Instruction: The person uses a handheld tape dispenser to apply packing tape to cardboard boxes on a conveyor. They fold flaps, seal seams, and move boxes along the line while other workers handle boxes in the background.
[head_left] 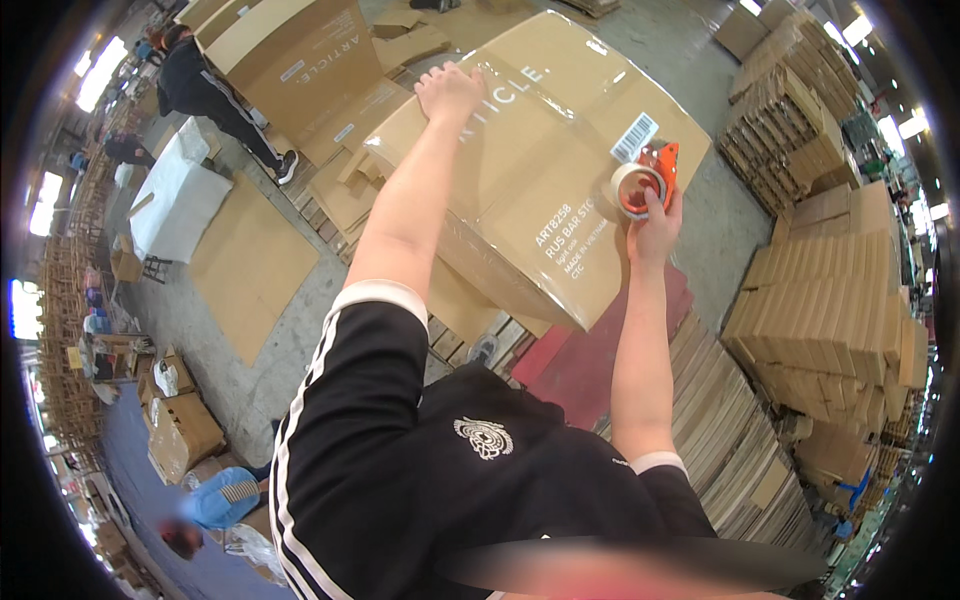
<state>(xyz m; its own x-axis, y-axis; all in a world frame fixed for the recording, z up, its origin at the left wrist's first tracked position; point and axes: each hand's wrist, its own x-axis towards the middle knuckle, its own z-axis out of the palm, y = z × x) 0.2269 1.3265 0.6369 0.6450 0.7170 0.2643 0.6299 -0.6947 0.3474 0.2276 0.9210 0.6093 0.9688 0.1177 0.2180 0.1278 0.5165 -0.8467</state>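
Note:
A large brown cardboard carton (520,130), tilted in front of me, has clear tape along its seams and edges, white print and a barcode label (634,137). My left hand (449,92) rests on it near the far left edge, fingers slightly bent and apart, with nothing seen inside them. At the carton's right side, my right hand (655,232) grips an orange-red tape dispenser (662,165) fitted with a roll of tape (632,188). The dispenser is next to the label; whether it touches the carton I cannot tell.
Stacks of flattened cartons (820,300) stand along the right. Wooden slats (740,450) and a dark red sheet (580,370) lie below the carton. Another large carton (300,75) stands far left, beside a person in black (200,85). A person in blue (225,497) is lower left.

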